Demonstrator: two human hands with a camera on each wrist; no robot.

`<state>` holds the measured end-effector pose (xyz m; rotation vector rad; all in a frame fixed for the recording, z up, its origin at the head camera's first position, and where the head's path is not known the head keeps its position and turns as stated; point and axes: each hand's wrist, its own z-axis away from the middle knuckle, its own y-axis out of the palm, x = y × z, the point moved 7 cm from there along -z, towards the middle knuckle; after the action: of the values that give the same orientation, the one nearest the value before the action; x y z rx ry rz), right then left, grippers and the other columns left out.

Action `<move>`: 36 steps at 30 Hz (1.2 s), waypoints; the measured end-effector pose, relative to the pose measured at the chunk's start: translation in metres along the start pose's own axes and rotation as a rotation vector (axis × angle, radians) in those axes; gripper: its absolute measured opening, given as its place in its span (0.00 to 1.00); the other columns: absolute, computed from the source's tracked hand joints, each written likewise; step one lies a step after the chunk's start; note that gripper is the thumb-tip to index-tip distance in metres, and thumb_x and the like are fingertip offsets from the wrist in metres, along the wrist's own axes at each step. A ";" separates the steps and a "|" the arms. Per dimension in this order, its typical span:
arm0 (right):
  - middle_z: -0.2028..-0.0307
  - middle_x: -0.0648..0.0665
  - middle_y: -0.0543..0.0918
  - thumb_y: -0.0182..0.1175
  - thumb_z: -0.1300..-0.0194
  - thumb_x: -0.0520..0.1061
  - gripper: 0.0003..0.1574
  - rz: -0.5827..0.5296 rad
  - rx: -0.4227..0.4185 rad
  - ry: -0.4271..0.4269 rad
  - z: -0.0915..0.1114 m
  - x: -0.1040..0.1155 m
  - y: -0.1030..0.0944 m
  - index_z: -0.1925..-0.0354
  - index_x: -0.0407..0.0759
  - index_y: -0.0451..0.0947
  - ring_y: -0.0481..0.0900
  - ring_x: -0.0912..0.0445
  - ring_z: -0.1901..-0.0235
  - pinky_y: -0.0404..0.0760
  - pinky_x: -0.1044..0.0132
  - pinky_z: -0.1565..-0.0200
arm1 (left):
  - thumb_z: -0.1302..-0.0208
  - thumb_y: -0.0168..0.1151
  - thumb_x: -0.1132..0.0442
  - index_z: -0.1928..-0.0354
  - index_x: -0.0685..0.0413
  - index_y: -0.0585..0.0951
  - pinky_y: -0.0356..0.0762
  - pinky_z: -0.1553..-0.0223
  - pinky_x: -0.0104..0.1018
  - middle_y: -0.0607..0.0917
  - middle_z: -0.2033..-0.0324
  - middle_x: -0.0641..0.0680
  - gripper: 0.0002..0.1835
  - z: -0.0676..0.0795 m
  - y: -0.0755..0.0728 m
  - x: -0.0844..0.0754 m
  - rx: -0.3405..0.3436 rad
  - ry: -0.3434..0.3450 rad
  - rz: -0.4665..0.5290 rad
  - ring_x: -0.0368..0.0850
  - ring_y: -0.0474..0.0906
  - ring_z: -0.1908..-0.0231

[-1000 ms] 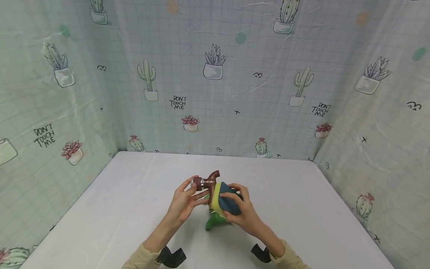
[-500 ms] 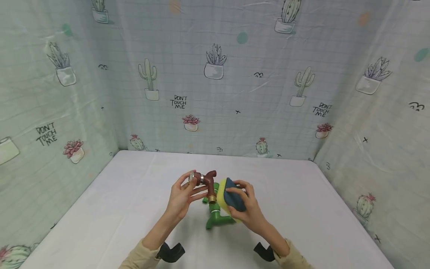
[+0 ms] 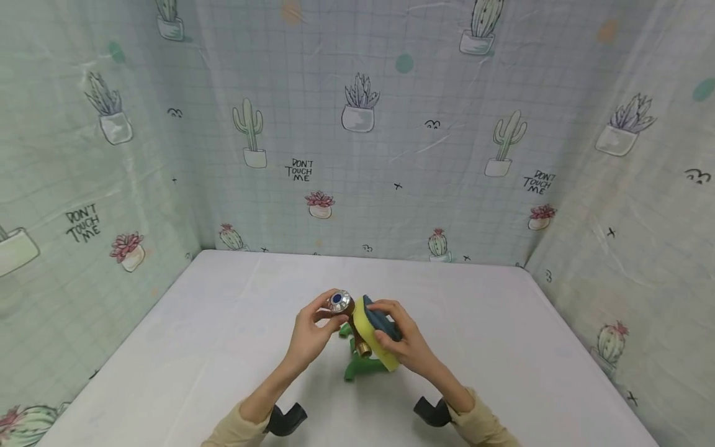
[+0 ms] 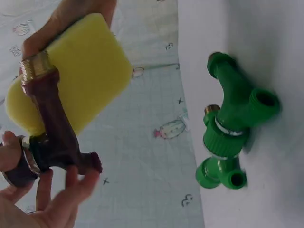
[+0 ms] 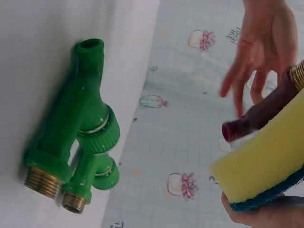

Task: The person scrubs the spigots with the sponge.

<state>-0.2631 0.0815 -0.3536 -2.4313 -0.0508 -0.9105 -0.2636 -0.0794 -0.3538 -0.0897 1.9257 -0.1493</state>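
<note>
My left hand (image 3: 310, 335) holds a brown tap (image 4: 59, 123) in the air by its knob. In the head view the knob's silver cap with a blue centre faces me, and the brass thread points down toward me. A yellow sponge (image 3: 373, 338) with a dark blue scouring side is gripped by my right hand (image 3: 412, 344), fingers on the scouring side and thumb near the lower edge. Its yellow face lies against the tap's body or very close to it. The right wrist view shows the tap's spout behind the sponge.
Below the hands, a larger green tap (image 5: 71, 116) and a smaller green tap (image 5: 84, 178) lie on the white table (image 3: 223, 347). Both have brass threads. A patterned cloth (image 3: 391, 155) surrounds the table at the back and sides.
The sponge came away from the tap to the right, then returned left to it. My left hand has turned the tap, so its knob cap now faces me and its spout is hidden in the head view.
</note>
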 end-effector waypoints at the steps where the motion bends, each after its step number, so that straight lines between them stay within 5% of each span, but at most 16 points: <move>1: 0.48 0.39 0.68 0.54 0.42 0.32 0.26 0.009 0.014 0.005 -0.001 0.000 -0.001 0.45 0.41 0.65 0.68 0.59 0.55 0.77 0.67 0.61 | 0.46 0.61 0.70 0.46 0.60 0.71 0.79 0.57 0.46 0.75 0.55 0.63 0.24 -0.001 -0.001 -0.003 -0.019 0.045 -0.055 0.54 0.78 0.59; 6: 0.48 0.44 0.69 0.56 0.41 0.39 0.23 0.127 0.087 0.062 -0.001 0.003 -0.002 0.46 0.49 0.69 0.67 0.52 0.50 0.75 0.58 0.55 | 0.48 0.63 0.67 0.49 0.61 0.74 0.71 0.48 0.55 0.81 0.56 0.58 0.22 -0.002 0.000 -0.010 -0.035 0.214 -0.209 0.53 0.78 0.55; 13: 0.46 0.45 0.65 0.58 0.41 0.45 0.23 0.230 0.160 0.101 0.008 0.009 0.002 0.47 0.57 0.70 0.61 0.54 0.50 0.76 0.57 0.58 | 0.48 0.64 0.62 0.55 0.61 0.76 0.79 0.70 0.30 0.82 0.68 0.54 0.18 -0.001 -0.001 -0.016 -0.114 0.355 -0.402 0.42 0.80 0.69; 19: 0.46 0.45 0.65 0.62 0.46 0.45 0.25 0.331 0.143 0.022 0.015 0.013 -0.007 0.48 0.60 0.71 0.60 0.55 0.49 0.78 0.59 0.59 | 0.51 0.67 0.60 0.57 0.61 0.76 0.76 0.77 0.23 0.81 0.72 0.54 0.20 -0.002 -0.008 -0.009 -0.167 0.265 -0.473 0.39 0.78 0.76; 24: 0.46 0.40 0.66 0.65 0.50 0.45 0.27 0.536 0.053 0.009 0.008 0.011 -0.018 0.50 0.60 0.73 0.60 0.52 0.52 0.77 0.57 0.61 | 0.55 0.70 0.58 0.53 0.61 0.76 0.74 0.77 0.22 0.81 0.72 0.54 0.26 -0.002 -0.009 -0.003 -0.158 0.205 -0.532 0.39 0.77 0.76; 36: 0.51 0.33 0.70 0.70 0.58 0.52 0.29 0.926 -0.093 -0.159 0.006 0.025 0.001 0.54 0.56 0.76 0.64 0.43 0.57 0.70 0.50 0.62 | 0.52 0.68 0.57 0.58 0.61 0.76 0.80 0.77 0.31 0.78 0.72 0.58 0.21 0.004 -0.008 -0.014 -0.342 0.349 -0.683 0.47 0.80 0.73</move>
<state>-0.2396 0.0802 -0.3423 -2.2023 0.9852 -0.2914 -0.2553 -0.0854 -0.3407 -1.0098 2.1802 -0.3021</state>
